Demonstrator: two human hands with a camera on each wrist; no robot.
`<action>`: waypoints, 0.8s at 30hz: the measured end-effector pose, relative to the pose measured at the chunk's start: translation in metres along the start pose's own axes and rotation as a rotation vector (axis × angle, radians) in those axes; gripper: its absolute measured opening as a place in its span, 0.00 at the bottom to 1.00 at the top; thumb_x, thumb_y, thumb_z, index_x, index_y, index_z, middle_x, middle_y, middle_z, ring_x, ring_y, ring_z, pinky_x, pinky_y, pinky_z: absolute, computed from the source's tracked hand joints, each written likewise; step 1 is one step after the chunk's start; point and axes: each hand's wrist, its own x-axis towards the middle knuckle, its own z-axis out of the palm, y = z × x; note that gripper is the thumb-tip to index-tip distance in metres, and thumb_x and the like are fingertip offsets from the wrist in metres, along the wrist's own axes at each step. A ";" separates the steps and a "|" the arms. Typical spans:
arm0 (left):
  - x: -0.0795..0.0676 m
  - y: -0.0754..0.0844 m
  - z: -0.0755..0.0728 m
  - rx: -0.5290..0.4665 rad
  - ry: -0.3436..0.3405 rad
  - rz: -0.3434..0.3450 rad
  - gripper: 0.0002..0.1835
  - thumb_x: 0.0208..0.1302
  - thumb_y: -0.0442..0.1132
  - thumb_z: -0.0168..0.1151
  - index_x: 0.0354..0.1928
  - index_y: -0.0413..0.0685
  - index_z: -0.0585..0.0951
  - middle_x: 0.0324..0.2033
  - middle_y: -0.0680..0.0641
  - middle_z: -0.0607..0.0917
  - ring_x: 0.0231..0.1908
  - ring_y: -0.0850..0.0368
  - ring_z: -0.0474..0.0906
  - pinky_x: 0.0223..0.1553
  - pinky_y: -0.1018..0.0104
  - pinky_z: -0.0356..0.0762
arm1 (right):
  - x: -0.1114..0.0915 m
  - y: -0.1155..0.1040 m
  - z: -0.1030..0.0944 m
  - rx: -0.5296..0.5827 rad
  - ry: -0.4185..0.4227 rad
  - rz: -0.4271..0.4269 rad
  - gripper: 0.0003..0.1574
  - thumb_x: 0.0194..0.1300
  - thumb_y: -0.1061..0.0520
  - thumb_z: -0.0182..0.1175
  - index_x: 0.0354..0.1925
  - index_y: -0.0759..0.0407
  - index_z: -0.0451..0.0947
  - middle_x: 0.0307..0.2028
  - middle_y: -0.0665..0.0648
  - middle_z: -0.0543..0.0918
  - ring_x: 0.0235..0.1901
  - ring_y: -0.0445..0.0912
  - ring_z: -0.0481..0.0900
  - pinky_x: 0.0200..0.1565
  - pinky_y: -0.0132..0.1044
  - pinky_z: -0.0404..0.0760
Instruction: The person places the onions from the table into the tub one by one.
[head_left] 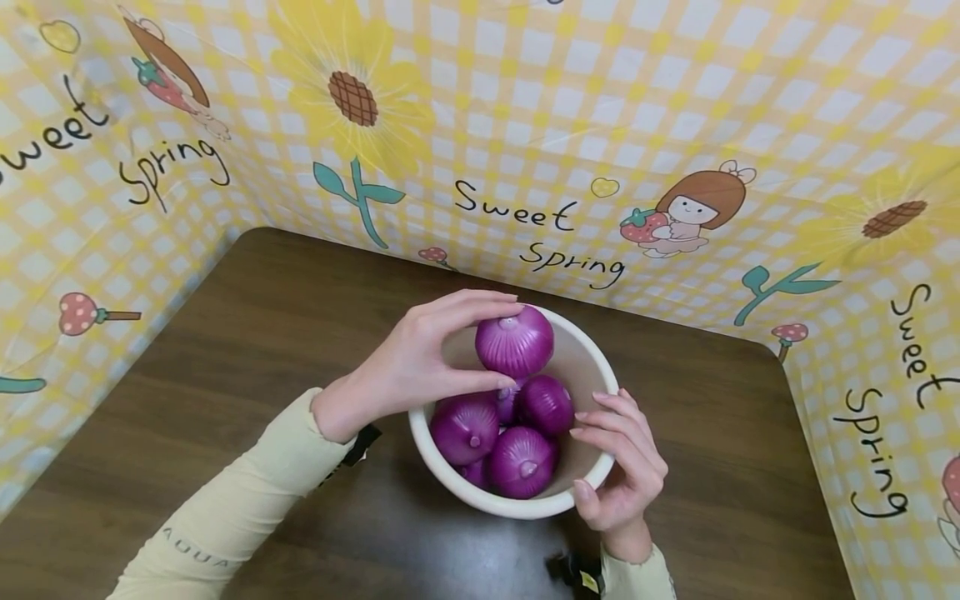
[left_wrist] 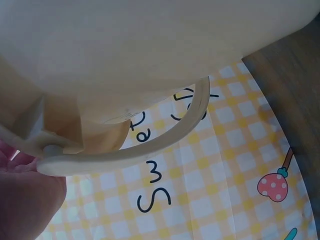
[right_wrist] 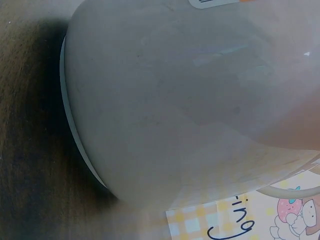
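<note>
A cream-white bucket (head_left: 491,502) with a curved handle (left_wrist: 150,152) stands on the table and holds several purple onions. My left hand (head_left: 416,354) reaches over the bucket's far left side and grips the uppermost onion (head_left: 515,342) between fingers and thumb. Below it, inside the bucket, lie a smaller onion (head_left: 546,404), one at the left (head_left: 465,429) and one near the front (head_left: 523,462); others are partly hidden. My right hand (head_left: 626,462) holds the bucket's right rim, fingertips over the edge. In the right wrist view, the bucket's outer wall (right_wrist: 165,110) fills most of the picture.
The dark wooden table (head_left: 202,358) has rounded far corners. A yellow checked cloth (head_left: 517,125) with flowers and lettering hangs along the back and both sides. Dark wrist straps (head_left: 363,443) show at both sleeves.
</note>
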 end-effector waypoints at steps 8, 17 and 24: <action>-0.001 0.000 0.001 -0.005 -0.025 -0.004 0.38 0.50 0.44 0.84 0.65 0.48 0.80 0.63 0.52 0.79 0.63 0.57 0.74 0.61 0.60 0.75 | -0.001 0.000 0.000 -0.006 -0.003 0.005 0.31 0.58 0.43 0.67 0.21 0.73 0.82 0.24 0.69 0.83 0.38 0.64 0.82 0.59 0.55 0.75; -0.003 0.000 0.003 0.023 -0.032 -0.020 0.39 0.52 0.48 0.83 0.67 0.49 0.79 0.69 0.51 0.74 0.67 0.56 0.70 0.65 0.58 0.71 | 0.000 0.000 0.000 -0.009 -0.005 0.011 0.31 0.58 0.43 0.66 0.21 0.73 0.82 0.24 0.68 0.83 0.38 0.65 0.82 0.59 0.56 0.75; -0.003 0.000 0.001 0.067 0.000 -0.024 0.40 0.52 0.49 0.82 0.67 0.47 0.78 0.70 0.51 0.73 0.68 0.56 0.69 0.67 0.57 0.68 | 0.000 0.000 0.000 -0.014 -0.004 0.018 0.31 0.58 0.43 0.66 0.21 0.73 0.82 0.24 0.68 0.83 0.38 0.65 0.82 0.59 0.56 0.75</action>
